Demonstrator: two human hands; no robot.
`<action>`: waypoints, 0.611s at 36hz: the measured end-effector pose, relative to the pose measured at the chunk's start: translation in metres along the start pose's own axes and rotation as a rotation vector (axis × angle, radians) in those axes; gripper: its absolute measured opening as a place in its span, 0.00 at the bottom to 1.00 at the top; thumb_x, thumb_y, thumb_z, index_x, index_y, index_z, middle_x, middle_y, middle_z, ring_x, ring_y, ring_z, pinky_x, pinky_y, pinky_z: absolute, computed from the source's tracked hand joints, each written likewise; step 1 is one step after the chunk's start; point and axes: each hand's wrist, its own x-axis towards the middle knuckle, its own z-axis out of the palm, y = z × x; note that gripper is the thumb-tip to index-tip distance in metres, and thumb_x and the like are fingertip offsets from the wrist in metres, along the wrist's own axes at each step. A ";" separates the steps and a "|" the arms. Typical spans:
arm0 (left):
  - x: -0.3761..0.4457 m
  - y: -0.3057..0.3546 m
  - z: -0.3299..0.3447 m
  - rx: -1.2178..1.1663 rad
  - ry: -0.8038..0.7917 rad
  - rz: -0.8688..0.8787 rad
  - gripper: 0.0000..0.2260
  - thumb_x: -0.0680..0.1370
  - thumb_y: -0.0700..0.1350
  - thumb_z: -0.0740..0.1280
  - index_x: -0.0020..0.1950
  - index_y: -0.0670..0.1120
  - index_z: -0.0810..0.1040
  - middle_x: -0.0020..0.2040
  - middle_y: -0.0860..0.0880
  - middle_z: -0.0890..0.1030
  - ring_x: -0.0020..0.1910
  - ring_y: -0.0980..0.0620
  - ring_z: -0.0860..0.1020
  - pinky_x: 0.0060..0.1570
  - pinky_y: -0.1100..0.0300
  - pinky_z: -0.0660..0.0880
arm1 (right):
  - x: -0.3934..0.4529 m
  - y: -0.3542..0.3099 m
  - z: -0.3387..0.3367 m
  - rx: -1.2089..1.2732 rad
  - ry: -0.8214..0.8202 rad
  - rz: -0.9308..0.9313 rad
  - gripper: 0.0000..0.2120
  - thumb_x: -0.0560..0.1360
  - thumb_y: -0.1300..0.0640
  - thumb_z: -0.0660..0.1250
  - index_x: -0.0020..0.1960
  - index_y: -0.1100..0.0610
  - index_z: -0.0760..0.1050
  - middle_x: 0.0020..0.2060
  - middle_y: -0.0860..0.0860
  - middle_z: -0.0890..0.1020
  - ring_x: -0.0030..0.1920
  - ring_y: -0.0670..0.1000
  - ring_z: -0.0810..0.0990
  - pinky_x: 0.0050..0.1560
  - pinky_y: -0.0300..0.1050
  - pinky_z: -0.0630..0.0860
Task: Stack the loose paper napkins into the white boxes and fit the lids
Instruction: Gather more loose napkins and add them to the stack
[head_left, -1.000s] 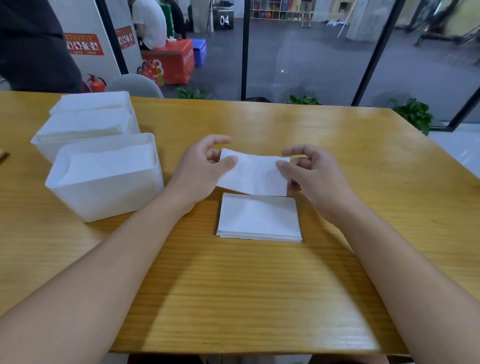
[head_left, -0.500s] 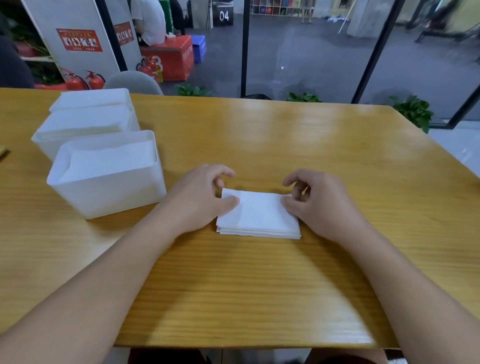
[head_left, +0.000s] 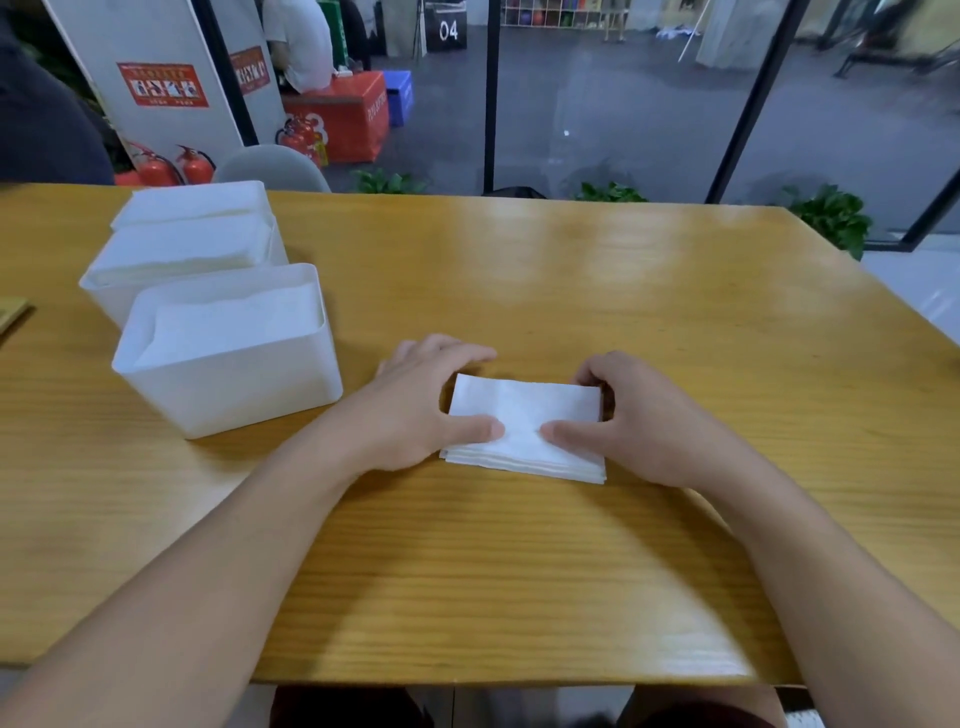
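Head view: both hands, left (head_left: 415, 410) and right (head_left: 636, 426), clamp the napkin stack (head_left: 524, 431) on the surface (head_left: 519, 571), thumbs on top, fingers curled round its ends, likely squaring it for the box (head_left: 228, 384) just left.

left hand (head_left: 415, 410): fingers curled, thumb pressed flat | right hand (head_left: 639, 421): same, mirrored | forearms converge

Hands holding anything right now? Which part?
Both: left hand and right hand grip the napkin stack by its left and right ends, thumbs on top.
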 end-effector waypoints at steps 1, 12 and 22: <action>-0.001 0.000 0.001 -0.016 0.002 0.000 0.36 0.76 0.69 0.75 0.81 0.72 0.63 0.75 0.68 0.66 0.79 0.57 0.60 0.77 0.45 0.65 | -0.001 0.000 0.000 0.026 -0.006 -0.007 0.18 0.71 0.39 0.81 0.48 0.46 0.76 0.43 0.45 0.81 0.39 0.43 0.77 0.38 0.44 0.70; -0.021 0.004 0.011 -0.129 0.063 0.013 0.40 0.80 0.62 0.74 0.82 0.77 0.50 0.69 0.72 0.68 0.78 0.54 0.62 0.78 0.47 0.62 | -0.008 -0.011 -0.001 0.152 -0.108 -0.032 0.09 0.76 0.49 0.79 0.53 0.45 0.82 0.41 0.41 0.84 0.37 0.41 0.80 0.36 0.38 0.75; -0.031 0.008 0.019 -0.181 0.173 0.017 0.38 0.79 0.61 0.74 0.81 0.76 0.54 0.71 0.68 0.71 0.75 0.52 0.67 0.75 0.46 0.67 | -0.012 -0.018 0.003 0.180 -0.086 -0.131 0.09 0.76 0.54 0.78 0.46 0.49 0.77 0.38 0.45 0.81 0.36 0.44 0.76 0.36 0.43 0.72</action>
